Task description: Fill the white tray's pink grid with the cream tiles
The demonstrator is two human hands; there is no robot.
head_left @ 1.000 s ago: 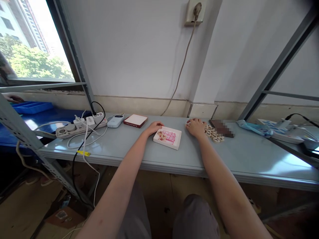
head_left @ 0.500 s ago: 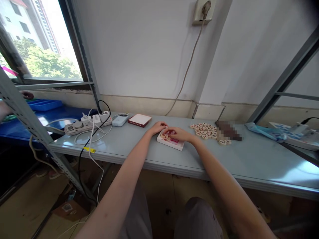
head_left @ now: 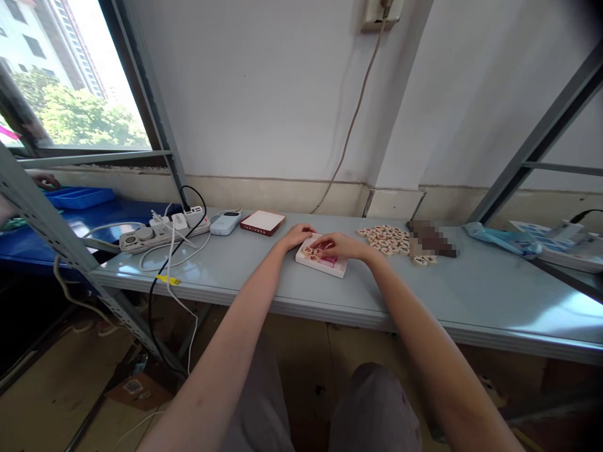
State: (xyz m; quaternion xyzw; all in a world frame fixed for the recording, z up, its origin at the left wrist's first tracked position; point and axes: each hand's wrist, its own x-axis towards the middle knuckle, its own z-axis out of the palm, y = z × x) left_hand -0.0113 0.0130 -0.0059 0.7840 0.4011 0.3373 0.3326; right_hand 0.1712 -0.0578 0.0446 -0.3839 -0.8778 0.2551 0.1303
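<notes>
Open box (head_left: pixel 324 269): white, shallow, low-walled, pinkish line pattern on inside floor. Pos. mid-table, slightly skewed, one long wall toward viewer. In its left end: round pcs (head_left: pixel 313 258), pale, wood-like, reddish marks on top, at least 3 visible, lying flat. To right, toward wall: loose pile (head_left: pixel 389 239) of similar pcs, dark marks, mostly spread flat; a couple just off near side.

L hand (head_left: pixel 299 235): at back-left corner of box, fingers bent along rim, touching; can't tell if gripping or only resting. R hand (head_left: pixel 336 245): over box, fingers curled down onto pcs; can't tell whether pinching one or let go.

Hidden/unclear: back part of box + some inside floor under R hand; total no. of pcs in box; marks too small to read. Brown object (head_left: pixel 445 246) beside pile mostly pixelated. Wall socket (head_left: pixel 374 24) cut by top of view. Co-worker's hand (head_left: pixel 46 181) far left, partly behind shelf post (head_left: pixel 42 216).

Edges/room: strip of tabletop btwn box and front edge of table (head_left: pixel 282 285). Narrow gap btwn box and pile; wide stretch from pile to blue plastic bag (head_left: pixel 504 240), glare at front right. Left of L hand: red-sided box, white top (head_left: pixel 262 221), near back; then lt-blue device (head_left: pixel 227 222), then power strip (head_left: pixel 155 235), cords slack, some over front edge.
</notes>
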